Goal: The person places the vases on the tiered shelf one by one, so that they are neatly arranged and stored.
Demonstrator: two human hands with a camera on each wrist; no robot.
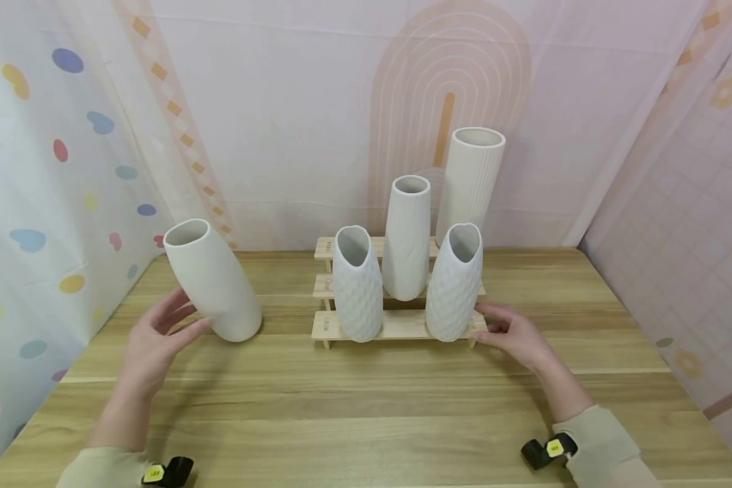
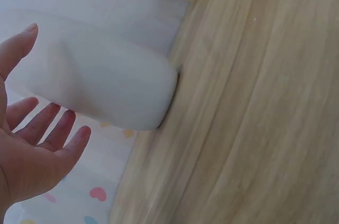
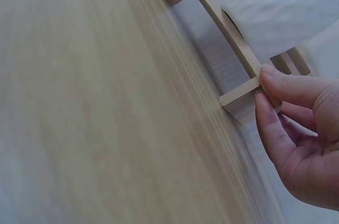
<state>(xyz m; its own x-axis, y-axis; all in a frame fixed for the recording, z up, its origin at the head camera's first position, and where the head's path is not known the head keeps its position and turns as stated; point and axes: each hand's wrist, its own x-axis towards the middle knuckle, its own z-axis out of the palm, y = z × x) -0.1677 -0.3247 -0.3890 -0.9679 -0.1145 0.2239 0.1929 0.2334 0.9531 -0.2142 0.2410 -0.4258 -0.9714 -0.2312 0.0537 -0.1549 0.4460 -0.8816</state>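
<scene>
A smooth white vase (image 1: pixel 216 281) stands on the wooden table at the left. My left hand (image 1: pixel 165 332) is beside its lower half, thumb toward the front and fingers toward the far side. In the left wrist view those fingers (image 2: pixel 63 128) are spread and loosely extended along the vase (image 2: pixel 106 75). My right hand (image 1: pixel 509 332) pinches the right end of the lowest step of a tiered wooden stand (image 1: pixel 402 325). The right wrist view shows thumb and fingers on that board's corner (image 3: pixel 262 78), next to a dimpled white vase (image 3: pixel 291 12).
Two dimpled vases, the left one (image 1: pixel 358 291) and the right one (image 1: pixel 454 291), stand on the lowest step. A slim textured vase (image 1: pixel 407 244) is on the middle step. A tall ribbed vase (image 1: pixel 471 183) stands at the back right. Patterned curtains (image 1: pixel 268 122) border the table (image 1: pixel 366 407).
</scene>
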